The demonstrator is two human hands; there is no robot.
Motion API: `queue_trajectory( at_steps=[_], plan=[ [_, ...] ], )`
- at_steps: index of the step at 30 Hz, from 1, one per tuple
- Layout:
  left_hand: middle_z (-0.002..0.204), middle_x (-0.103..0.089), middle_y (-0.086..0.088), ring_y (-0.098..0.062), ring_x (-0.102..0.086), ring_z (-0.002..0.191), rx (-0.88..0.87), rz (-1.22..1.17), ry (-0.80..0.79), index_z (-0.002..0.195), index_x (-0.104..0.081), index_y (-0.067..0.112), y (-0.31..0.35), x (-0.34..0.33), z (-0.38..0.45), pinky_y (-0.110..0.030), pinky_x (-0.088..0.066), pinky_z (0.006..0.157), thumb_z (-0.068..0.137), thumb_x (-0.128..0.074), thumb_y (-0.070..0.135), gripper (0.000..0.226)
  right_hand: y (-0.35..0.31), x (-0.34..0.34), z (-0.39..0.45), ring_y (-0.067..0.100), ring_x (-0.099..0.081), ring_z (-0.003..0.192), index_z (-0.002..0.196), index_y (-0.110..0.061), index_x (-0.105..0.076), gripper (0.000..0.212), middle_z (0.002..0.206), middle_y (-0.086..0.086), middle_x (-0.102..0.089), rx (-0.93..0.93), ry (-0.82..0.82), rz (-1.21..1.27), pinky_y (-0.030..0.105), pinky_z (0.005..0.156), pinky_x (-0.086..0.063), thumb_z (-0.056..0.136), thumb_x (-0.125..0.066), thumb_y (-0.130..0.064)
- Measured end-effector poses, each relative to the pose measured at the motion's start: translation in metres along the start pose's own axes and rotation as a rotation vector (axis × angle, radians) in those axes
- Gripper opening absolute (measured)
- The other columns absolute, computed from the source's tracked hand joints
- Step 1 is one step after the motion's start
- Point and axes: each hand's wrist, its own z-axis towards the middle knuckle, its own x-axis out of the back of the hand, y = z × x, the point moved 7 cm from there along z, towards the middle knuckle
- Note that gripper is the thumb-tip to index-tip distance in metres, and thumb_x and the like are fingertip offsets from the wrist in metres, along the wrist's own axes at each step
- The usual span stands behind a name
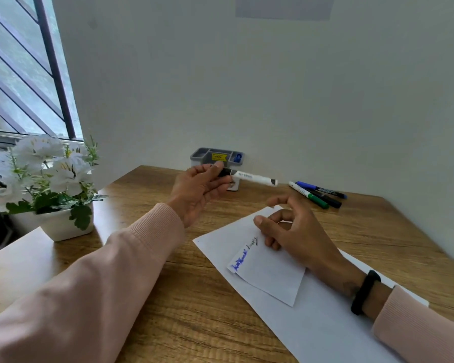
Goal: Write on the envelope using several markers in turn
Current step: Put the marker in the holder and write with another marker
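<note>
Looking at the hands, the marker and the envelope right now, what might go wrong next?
1. The left hand pinches the marker only at its dark end, so the long barrel might tip or slip out.
2. The right hand rests on the envelope close to the black writing; if that ink is still wet, it may smear.
3. The three markers lie loose near the table's far edge and might roll if bumped.

The writing on the envelope (269, 273) is too small to read, as is the organizer's (216, 156) yellow label. The left hand (198, 191) hides the marker's (249, 176) black end. The wall notice (283, 6) is cut off by the top edge. The right hand (296, 231) covers the envelope's far corner.
</note>
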Motion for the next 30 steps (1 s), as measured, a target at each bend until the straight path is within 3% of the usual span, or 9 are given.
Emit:
queue_trajectory(
  at_steps=[3, 6, 9, 12, 20, 30],
  plan=[
    [0.106, -0.078, -0.021, -0.028, -0.078, 0.095, -0.165, 0.020, 0.049, 0.115, -0.059, 0.005, 0.021, 0.008, 0.002, -0.028, -0.064, 0.073, 0.086, -0.080, 0.010, 0.036, 0.001, -0.001, 0.001, 0.014, -0.076, 0.063, 0.116, -0.035, -0.058, 0.032, 0.079, -0.001, -0.079, 0.021, -0.009, -0.026, 0.024, 0.060, -0.059, 0.093, -0.081, -0.033],
    [0.103, -0.078, -0.020, -0.029, -0.079, 0.094, -0.411, 0.251, 0.142, 0.107, -0.063, 0.005, 0.041, 0.011, -0.002, -0.033, -0.064, 0.078, 0.082, -0.086, 0.012, 0.035, 0.003, 0.000, 0.001, 0.014, -0.076, 0.063, 0.115, -0.034, -0.059, 0.029, 0.080, 0.000, -0.079, 0.022, -0.020, -0.048, 0.022, 0.060, -0.058, 0.095, -0.079, -0.031],
    [0.098, -0.077, -0.004, -0.014, -0.077, 0.090, -0.693, 0.594, 0.257, 0.100, -0.067, 0.012, 0.061, 0.004, -0.009, -0.027, -0.063, 0.077, 0.081, -0.088, 0.020, 0.030, 0.004, -0.002, 0.002, 0.015, -0.076, 0.065, 0.114, -0.033, -0.060, 0.028, 0.081, 0.000, -0.080, 0.019, -0.030, -0.063, 0.025, 0.062, -0.059, 0.094, -0.079, -0.031],
    [0.097, -0.076, 0.005, -0.004, -0.076, 0.084, -0.853, 0.729, 0.240, 0.101, -0.067, 0.015, 0.066, -0.009, -0.012, -0.018, -0.061, 0.074, 0.085, -0.084, 0.020, 0.024, 0.005, -0.003, 0.002, 0.016, -0.076, 0.065, 0.112, -0.033, -0.061, 0.026, 0.081, 0.001, -0.079, 0.020, -0.031, -0.054, 0.027, 0.063, -0.060, 0.094, -0.079, -0.030],
    [0.094, -0.076, 0.004, -0.001, -0.073, 0.082, -0.971, 0.954, 0.193, 0.104, -0.070, 0.014, 0.063, -0.038, 0.017, -0.010, -0.056, 0.072, 0.090, -0.080, 0.017, 0.018, 0.003, -0.004, 0.002, 0.014, -0.076, 0.065, 0.110, -0.032, -0.062, 0.023, 0.081, -0.001, -0.079, 0.022, -0.039, -0.065, 0.028, 0.065, -0.060, 0.095, -0.078, -0.029],
    [0.114, -0.078, 0.001, -0.011, -0.073, 0.092, -0.903, 1.219, 0.209, 0.122, -0.076, 0.018, 0.055, -0.058, 0.039, -0.036, -0.063, 0.085, 0.096, -0.072, 0.028, 0.028, 0.005, -0.003, 0.003, 0.011, -0.076, 0.065, 0.109, -0.034, -0.062, 0.020, 0.081, -0.003, -0.079, 0.029, -0.048, -0.056, 0.030, 0.067, -0.061, 0.095, -0.077, -0.031]
  ],
)
